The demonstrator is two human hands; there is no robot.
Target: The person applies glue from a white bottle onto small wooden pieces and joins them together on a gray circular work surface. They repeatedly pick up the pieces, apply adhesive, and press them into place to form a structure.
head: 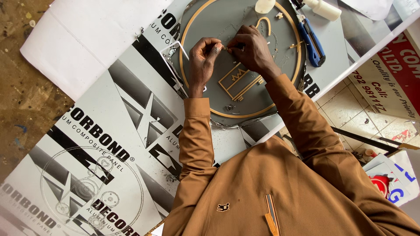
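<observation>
My left hand [203,61] and my right hand [253,51] meet over a round grey disc [210,26] edged with a thin gold ring. Both pinch a small gold piece [225,48] between their fingertips, just above the disc's middle. A gold rectangular outline with a zigzag [238,81] lies on the disc below my right hand. A curved gold strip [264,22] and small gold bits sit near the disc's upper right. My brown sleeves reach up from the bottom of the view.
A blue utility knife [311,41] lies right of the disc, with a white bottle [324,8] above it. The disc rests on a large printed grey panel [109,131]. A white sheet [83,39] lies at upper left. Tiled floor and signboards [389,74] are at right.
</observation>
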